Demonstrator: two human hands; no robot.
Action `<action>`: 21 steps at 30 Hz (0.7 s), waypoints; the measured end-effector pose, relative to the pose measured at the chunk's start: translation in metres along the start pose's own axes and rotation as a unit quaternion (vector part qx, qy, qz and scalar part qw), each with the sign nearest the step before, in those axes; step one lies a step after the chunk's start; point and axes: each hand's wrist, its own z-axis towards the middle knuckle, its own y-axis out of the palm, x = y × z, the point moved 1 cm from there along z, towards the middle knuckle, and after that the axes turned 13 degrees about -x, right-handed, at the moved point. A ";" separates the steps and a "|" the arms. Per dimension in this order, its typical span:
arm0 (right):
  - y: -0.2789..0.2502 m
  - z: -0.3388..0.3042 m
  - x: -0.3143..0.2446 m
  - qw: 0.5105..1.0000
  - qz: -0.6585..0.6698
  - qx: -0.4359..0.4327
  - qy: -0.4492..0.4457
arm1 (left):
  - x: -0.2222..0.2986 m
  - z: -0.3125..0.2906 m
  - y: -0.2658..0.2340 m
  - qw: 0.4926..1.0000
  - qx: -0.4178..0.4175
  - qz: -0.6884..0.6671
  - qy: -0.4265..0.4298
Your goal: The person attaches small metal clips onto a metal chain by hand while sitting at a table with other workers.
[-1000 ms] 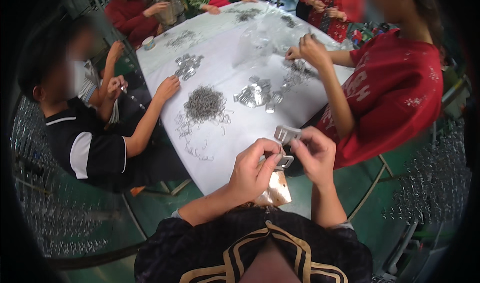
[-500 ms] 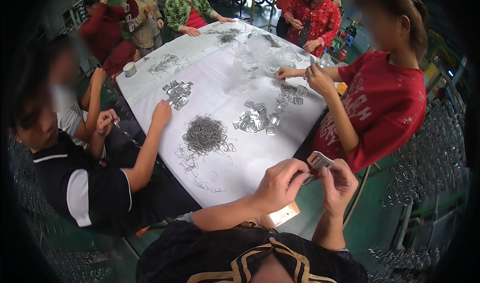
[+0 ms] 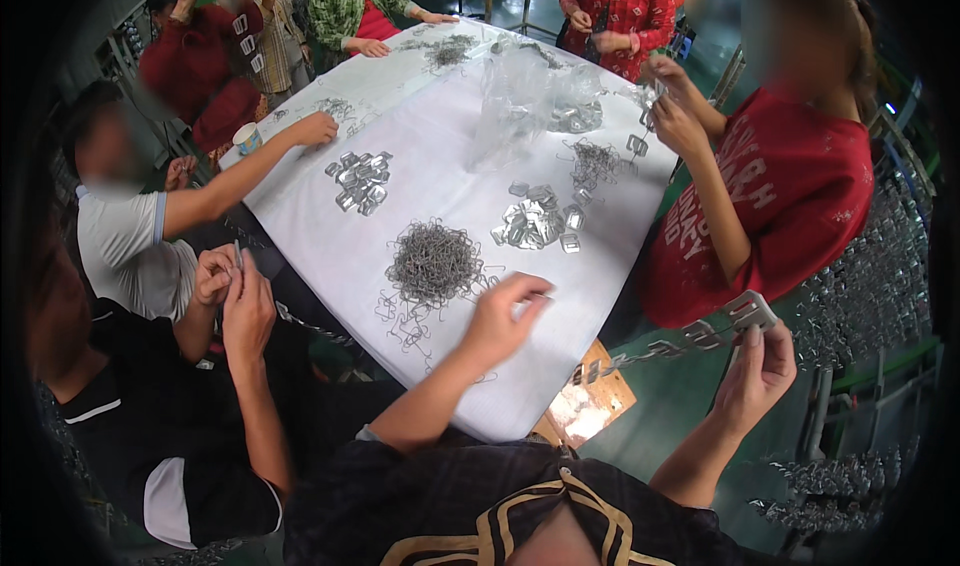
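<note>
My right hand is raised at the right, thumb and fingers closed on a flat silver metal buckle with slots. From it a chain of linked buckles trails down to the left, past the table corner. My left hand hovers over the table's near right part, slightly blurred, thumb and fingers apart with nothing visible in them. Beside it lies a heap of wire hooks, with loose ones scattered around. Farther right is a pile of silver buckles.
The white-covered table holds another buckle pile, more hooks, clear plastic bags and a paper cup. Co-workers sit or stand around it. Under the near corner is a wooden stool. Racks of hanging metal parts stand at right.
My hands have come apart: the left moved left over the table, the right moved right with the buckle. The linked chain now shows stretched out. A co-worker at left reaches across the table.
</note>
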 end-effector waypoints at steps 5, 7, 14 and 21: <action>-0.012 0.003 0.003 0.998 -0.054 0.009 -0.020 | -0.072 -0.029 -0.058 0.983 0.107 0.115 -0.092; -0.026 0.002 0.011 0.999 -0.032 -0.003 -0.034 | -0.081 -0.042 -0.076 0.966 0.132 0.146 -0.167; -0.043 0.010 0.014 0.999 -0.039 -0.004 -0.034 | -0.123 -0.062 -0.088 0.931 0.044 0.282 -0.228; -0.039 0.019 0.029 0.999 -0.033 0.012 -0.032 | -0.145 -0.046 -0.040 0.898 -0.023 0.433 -0.071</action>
